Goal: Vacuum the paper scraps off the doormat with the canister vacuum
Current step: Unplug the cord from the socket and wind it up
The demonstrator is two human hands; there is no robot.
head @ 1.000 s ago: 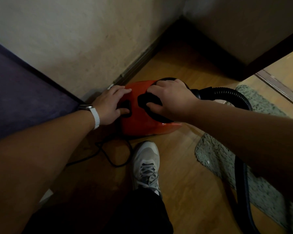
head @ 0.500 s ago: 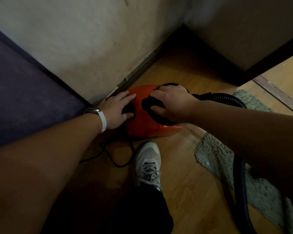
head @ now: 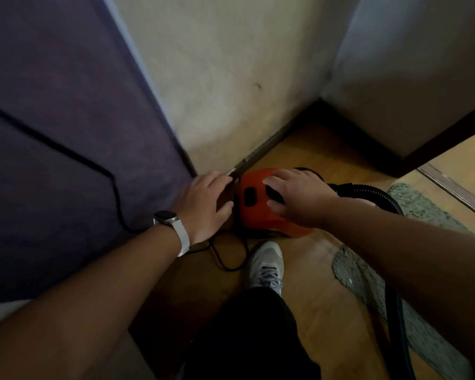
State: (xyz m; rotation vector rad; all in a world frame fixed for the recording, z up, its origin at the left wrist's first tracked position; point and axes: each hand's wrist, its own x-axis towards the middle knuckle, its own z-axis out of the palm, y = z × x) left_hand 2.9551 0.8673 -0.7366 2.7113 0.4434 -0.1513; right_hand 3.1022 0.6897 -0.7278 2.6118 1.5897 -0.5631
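The red canister vacuum [head: 258, 215] sits on the wooden floor against the wall's baseboard. My right hand [head: 296, 198] lies over its top, fingers curled on the black handle. My left hand [head: 206, 204] is just left of the canister, fingers apart, its thumb near the canister's end and clear of the black switch [head: 249, 196]. The black ribbed hose [head: 373, 193] leaves the canister to the right and runs down over the grey-green doormat [head: 422, 209]. Paper scraps are too small to make out in the dim light.
A black power cord [head: 115, 193] runs down the purple surface [head: 52, 133] at left and loops on the floor behind my left wrist. My grey shoe [head: 266, 264] stands just in front of the canister. A door threshold [head: 450, 185] crosses the floor at right.
My left hand has slid off the black switch to the canister's left side. My right hand stays on the handle. The view has tilted up, showing more wall and the cord.
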